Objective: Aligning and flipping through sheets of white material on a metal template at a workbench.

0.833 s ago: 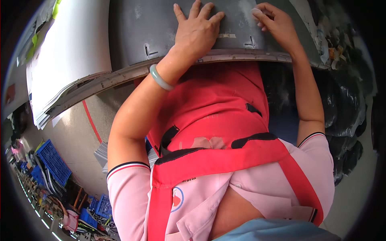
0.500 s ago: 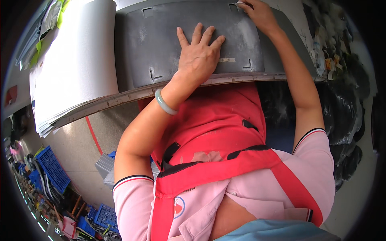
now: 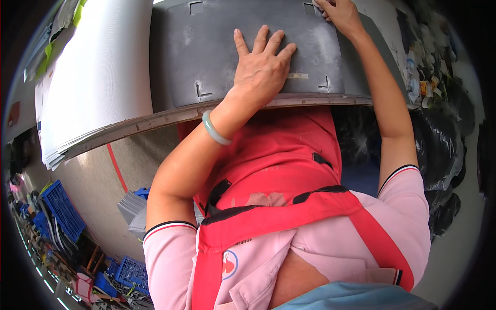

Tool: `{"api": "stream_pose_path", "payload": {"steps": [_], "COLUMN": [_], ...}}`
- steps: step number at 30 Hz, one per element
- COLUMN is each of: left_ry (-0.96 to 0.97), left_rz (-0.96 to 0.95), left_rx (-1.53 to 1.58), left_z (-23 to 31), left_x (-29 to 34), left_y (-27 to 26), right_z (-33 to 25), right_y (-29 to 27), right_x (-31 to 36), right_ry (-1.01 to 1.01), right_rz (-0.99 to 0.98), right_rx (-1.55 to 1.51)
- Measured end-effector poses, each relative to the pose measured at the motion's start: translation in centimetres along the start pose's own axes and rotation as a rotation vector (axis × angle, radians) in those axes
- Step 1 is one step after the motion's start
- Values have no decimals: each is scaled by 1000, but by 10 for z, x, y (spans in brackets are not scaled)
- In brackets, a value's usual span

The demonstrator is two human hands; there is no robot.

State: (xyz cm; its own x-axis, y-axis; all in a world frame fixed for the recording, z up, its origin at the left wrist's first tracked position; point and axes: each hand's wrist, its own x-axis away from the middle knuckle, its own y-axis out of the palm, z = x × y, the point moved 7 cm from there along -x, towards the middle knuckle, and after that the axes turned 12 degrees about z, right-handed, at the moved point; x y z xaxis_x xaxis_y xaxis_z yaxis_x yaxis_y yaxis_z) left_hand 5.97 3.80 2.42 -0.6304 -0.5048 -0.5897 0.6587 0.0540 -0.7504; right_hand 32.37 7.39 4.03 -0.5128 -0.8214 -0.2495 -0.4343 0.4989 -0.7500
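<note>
My left hand (image 3: 262, 72) lies flat on a dark grey sheet template (image 3: 206, 59), fingers spread, with a pale bracelet on that wrist. The template has rounded corners, L-shaped slots near its corners, whitish smudges and a strip of beige tape (image 3: 297, 76) along its near side. At its far right corner, my right hand (image 3: 342, 16) is closed in a pinch beside a slot. A small whitish bit shows at the fingertips, mostly hidden by the fingers and the frame edge. Under the template lies a larger dark grey sheet (image 3: 159, 77).
A stack of large white sheets (image 3: 98, 67) covers the table's left part, hanging past the front edge (image 3: 170, 116). Black plastic bags (image 3: 439, 144) lie at the right, with scraps above them. Blue crates (image 3: 63, 206) stand on the floor at lower left.
The view has shifted slightly. My right hand has moved a little up and right at the far right corner slot, still pinched. My left hand stays spread on the template.
</note>
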Motion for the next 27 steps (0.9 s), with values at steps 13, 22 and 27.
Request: {"api": "stream_pose_path", "payload": {"steps": [13,22,27], "left_ry": [-1,-21,-31], "left_rz": [13,21,17], "left_rx": [-15,37,54], "left_z": [-1,-1,-2], "left_x": [2,1,1], "left_y": [3,3,5], "right_z": [-29,-180,-212], "right_y": [-2,126,159], "right_x": [-4,-7,-7], "right_ry": [223,-549,-566], "right_rz": [20,-72,-178], "right_rx": [-220,-136,-58]}}
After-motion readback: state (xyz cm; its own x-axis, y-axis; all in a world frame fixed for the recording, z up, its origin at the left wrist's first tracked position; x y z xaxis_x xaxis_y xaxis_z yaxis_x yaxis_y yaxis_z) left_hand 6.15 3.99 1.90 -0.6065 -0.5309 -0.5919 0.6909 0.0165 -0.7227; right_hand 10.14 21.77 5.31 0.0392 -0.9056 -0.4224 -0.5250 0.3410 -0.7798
